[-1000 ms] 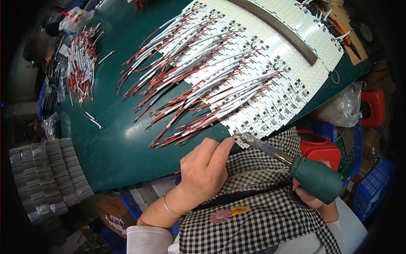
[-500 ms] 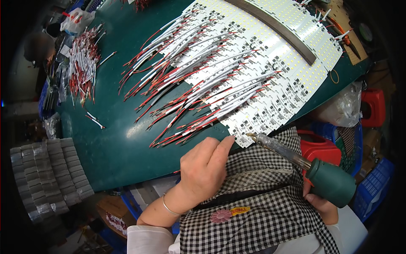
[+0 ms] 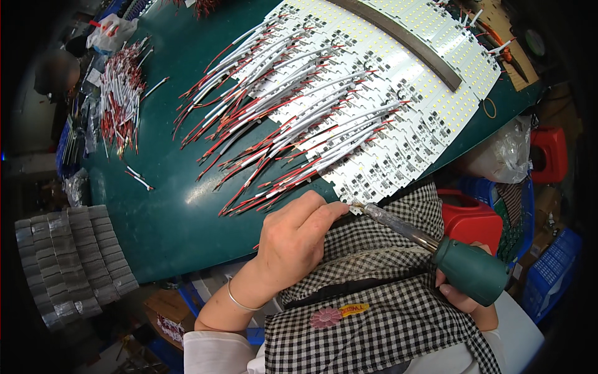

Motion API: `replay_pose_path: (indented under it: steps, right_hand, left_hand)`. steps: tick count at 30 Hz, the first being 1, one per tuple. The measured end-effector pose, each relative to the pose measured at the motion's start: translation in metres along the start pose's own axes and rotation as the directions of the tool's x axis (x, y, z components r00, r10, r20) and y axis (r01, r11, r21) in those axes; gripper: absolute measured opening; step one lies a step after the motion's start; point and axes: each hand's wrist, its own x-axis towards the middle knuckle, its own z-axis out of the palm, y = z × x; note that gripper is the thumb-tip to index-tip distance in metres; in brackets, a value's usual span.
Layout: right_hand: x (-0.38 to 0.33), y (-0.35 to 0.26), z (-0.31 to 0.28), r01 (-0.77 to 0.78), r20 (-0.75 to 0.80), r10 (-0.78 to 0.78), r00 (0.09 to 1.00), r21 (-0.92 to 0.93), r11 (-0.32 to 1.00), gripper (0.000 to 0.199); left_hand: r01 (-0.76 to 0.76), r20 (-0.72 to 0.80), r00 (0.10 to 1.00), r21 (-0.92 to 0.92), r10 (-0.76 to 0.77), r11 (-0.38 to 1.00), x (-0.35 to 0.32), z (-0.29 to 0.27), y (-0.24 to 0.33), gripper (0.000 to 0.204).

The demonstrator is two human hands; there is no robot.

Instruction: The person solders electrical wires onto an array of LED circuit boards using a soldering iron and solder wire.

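My right hand (image 3: pixel 460 298) is wrapped round a soldering iron (image 3: pixel 398 224) with a thick green handle. Its metal tip points left and meets the near corner of the white LED circuit boards (image 3: pixel 389 159). At that same corner, my left hand (image 3: pixel 293 234) is closed in a pinch, its fingertips close beside the iron's tip. Anything between those fingertips is too small to make out. Rows of white and red wires (image 3: pixel 349 146) lie across the boards, with their loose ends spread leftward over the green table (image 3: pixel 180 230).
A dark curved bar (image 3: pixel 405 43) rests across the boards. To the left lie a heap of wires (image 3: pixel 121 93) and stacked grey strips (image 3: pixel 75 262). A red stool (image 3: pixel 467 218) and blue crates (image 3: pixel 551 271) stand below the right edge.
The soldering iron and my right hand have shifted left and slightly down, bringing the tip nearer my left fingertips. My left hand has moved up slightly.
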Motion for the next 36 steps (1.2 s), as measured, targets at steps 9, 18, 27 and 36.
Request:
replay_pose_path:
  steps: [9,18,27,36]
  right_hand:
    - [-0.022,0.059,0.021,0.325,-0.231,-0.32,0.919,-0.016,0.945,0.011]
    - [-0.029,0.037,0.004,0.141,-0.081,-0.169,0.982,-0.278,0.95,0.02]
    - [-0.032,0.023,-0.013,0.005,-0.105,0.024,0.994,0.263,0.965,0.04]
    - [0.055,0.002,-0.073,0.477,-0.587,-0.106,0.803,0.526,0.704,0.067]
  left_hand:
    - [-0.017,0.004,1.0,0.0,0.017,1.0,0.0,0.001,0.001,0.031]
    - [-0.034,-0.017,0.999,0.002,0.034,0.999,-0.002,0.003,-0.002,0.035]
    - [-0.023,0.02,1.0,0.031,0.022,0.999,0.005,0.0,0.006,0.037]
    - [0.099,-0.006,0.995,0.087,-0.099,0.991,0.0,-0.021,0.026,0.027]
